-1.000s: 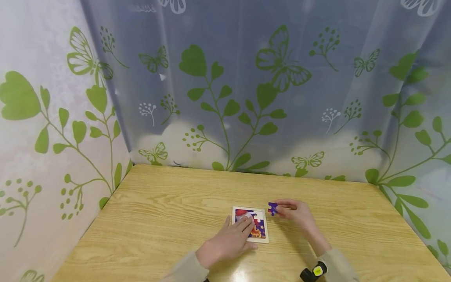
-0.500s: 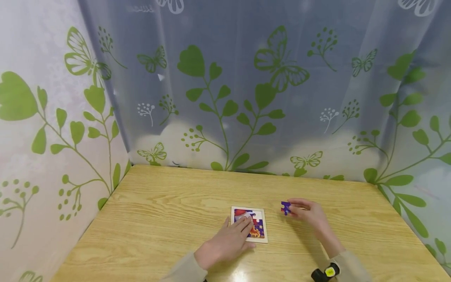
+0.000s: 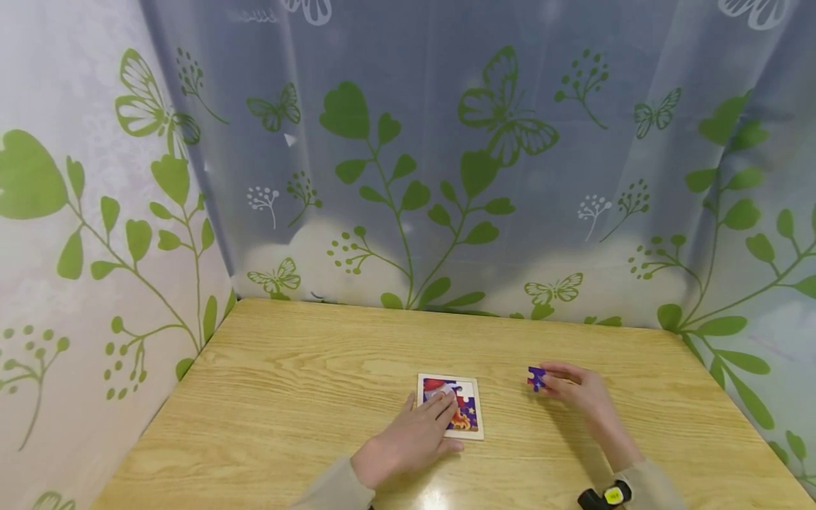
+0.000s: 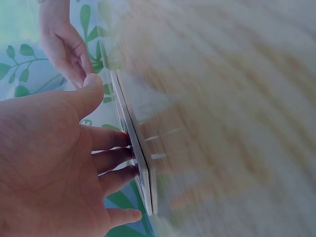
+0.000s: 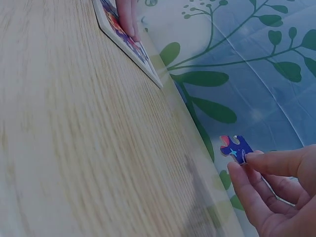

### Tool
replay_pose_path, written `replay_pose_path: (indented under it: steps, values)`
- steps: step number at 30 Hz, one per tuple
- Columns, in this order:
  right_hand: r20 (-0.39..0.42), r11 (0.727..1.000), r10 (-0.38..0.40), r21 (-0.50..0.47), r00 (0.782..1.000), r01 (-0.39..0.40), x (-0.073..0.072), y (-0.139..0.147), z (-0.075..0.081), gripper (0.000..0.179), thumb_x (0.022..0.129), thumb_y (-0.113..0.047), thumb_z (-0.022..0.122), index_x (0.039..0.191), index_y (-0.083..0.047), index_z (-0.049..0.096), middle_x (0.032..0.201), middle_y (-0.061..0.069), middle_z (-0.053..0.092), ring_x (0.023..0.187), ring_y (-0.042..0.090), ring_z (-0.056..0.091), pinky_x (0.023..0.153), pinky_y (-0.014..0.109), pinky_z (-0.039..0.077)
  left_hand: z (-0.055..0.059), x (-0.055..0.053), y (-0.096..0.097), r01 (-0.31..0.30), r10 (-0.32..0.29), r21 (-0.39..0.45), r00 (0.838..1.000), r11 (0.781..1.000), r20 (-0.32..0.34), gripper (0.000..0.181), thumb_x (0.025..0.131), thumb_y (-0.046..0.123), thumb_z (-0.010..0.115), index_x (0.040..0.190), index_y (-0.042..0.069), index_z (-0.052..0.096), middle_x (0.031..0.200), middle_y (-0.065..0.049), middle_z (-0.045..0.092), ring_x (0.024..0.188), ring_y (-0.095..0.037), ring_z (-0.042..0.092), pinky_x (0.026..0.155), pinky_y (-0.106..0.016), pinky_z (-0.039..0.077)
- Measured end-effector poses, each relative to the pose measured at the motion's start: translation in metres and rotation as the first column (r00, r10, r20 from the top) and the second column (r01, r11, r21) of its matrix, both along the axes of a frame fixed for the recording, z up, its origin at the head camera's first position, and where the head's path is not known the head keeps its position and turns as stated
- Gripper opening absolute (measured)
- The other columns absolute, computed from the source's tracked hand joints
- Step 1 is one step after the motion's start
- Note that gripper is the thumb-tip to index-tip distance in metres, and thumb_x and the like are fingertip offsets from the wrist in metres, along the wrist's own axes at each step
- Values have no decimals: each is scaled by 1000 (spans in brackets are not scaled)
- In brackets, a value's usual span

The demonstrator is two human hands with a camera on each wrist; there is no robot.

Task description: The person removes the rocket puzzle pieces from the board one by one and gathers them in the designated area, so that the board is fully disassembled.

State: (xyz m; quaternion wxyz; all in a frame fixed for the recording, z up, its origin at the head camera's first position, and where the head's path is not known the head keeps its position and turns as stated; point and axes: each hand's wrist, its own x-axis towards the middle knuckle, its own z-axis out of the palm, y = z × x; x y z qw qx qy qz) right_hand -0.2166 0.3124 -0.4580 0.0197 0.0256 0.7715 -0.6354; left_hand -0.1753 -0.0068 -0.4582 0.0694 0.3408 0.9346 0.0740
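Note:
A small framed jigsaw puzzle lies on the table, its picture purple, red and orange with yellow stars. A pale gap shows at its upper right corner. My left hand rests on the puzzle with fairly straight fingers, covering its lower left part; in the left wrist view the fingertips touch its face. To the right, my right hand pinches a purple puzzle piece between thumb and fingers. The right wrist view shows that piece raised off the table, with a red patch and a light star.
The wood-grain table spreads around both hands. Behind it hangs a blue-grey curtain printed with green leaves and butterflies, and similar cloth closes the left and right sides. A black band with a yellow-faced device sits on the right wrist.
My right hand has moved to the right, away from the framed puzzle, with the piece still pinched. The left hand has stayed on the puzzle.

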Motion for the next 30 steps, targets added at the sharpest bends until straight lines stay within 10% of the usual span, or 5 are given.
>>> replay_pose_path:
  steps: [30]
  values:
    - [-2,994,-55,-92,998,54,8,63,3,29,97,1,65,124,11,65,93,-12,75,82,6,73,79,25,61,2,1,1,5,-6,-37,999,999,-34,69,104,56,40,157,11,39,165,-3,30,152,-20,28,121,-56,26]
